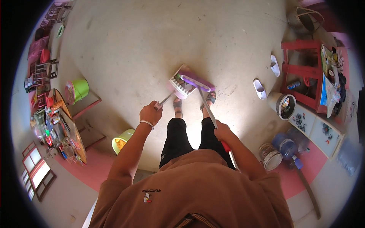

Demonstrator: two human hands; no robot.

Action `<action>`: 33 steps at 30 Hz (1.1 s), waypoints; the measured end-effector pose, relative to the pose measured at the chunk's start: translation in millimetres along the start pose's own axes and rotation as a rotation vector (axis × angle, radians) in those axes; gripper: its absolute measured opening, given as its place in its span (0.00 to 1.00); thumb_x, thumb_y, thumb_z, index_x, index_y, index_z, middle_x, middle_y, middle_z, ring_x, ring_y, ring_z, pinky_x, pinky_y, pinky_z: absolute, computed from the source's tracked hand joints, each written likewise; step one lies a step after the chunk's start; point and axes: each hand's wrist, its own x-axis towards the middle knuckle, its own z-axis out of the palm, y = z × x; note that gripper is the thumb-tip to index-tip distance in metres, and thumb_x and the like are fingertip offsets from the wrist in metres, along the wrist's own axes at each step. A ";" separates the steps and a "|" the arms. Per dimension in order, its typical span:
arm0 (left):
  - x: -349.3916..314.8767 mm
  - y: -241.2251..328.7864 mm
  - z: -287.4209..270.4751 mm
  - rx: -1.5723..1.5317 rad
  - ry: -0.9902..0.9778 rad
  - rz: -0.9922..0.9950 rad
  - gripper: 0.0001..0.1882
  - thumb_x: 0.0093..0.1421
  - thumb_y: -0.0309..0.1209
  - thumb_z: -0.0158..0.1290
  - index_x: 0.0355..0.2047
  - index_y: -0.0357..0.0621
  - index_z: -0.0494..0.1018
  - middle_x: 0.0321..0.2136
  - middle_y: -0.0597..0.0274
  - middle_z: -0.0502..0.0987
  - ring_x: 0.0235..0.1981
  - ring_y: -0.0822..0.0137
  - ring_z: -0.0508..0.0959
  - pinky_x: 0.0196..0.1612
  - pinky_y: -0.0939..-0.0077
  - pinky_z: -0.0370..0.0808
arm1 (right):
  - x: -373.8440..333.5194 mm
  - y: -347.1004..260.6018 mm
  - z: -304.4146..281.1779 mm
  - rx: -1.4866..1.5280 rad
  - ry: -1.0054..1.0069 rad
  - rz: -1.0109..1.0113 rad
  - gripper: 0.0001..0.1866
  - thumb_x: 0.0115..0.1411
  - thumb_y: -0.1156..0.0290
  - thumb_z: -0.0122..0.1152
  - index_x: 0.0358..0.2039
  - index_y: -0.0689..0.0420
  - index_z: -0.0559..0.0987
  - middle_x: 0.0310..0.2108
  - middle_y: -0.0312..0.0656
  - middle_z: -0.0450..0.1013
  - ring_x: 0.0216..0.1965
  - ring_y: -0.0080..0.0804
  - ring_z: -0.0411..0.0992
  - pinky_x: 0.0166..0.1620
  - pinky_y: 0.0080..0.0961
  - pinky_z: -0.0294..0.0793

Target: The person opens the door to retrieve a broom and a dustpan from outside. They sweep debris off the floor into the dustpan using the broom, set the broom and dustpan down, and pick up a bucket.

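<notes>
My left hand (151,114) is closed round the handle of a dustpan (178,89), a pale pan with a row of comb-like teeth, just ahead of my feet. In my right hand (223,131) is the pole of a broom (197,83) with a purple head; the pole ends in a red grip near my waist. The broom head lies over the right side of the dustpan, and whether they touch I cannot tell. Something small and green shows in the pan; the rest of its contents is hard to make out.
Left are a green bucket (80,91), a yellow-green bin (122,141) and a cluttered round table (68,125). Right are white slippers (259,89), a dark bucket (279,105), a red wooden stand (302,70), a white cabinet (315,129) and a water bottle (284,144).
</notes>
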 end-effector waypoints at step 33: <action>18.9 -113.8 -59.5 0.204 -0.111 0.299 0.12 0.52 0.43 0.51 0.34 0.54 0.74 0.21 0.53 0.76 0.25 0.49 0.76 0.30 0.59 0.73 | -114.3 -43.4 119.3 0.878 0.038 0.042 0.33 0.52 0.74 0.50 0.60 0.49 0.56 0.16 0.40 0.65 0.11 0.29 0.64 0.14 0.26 0.67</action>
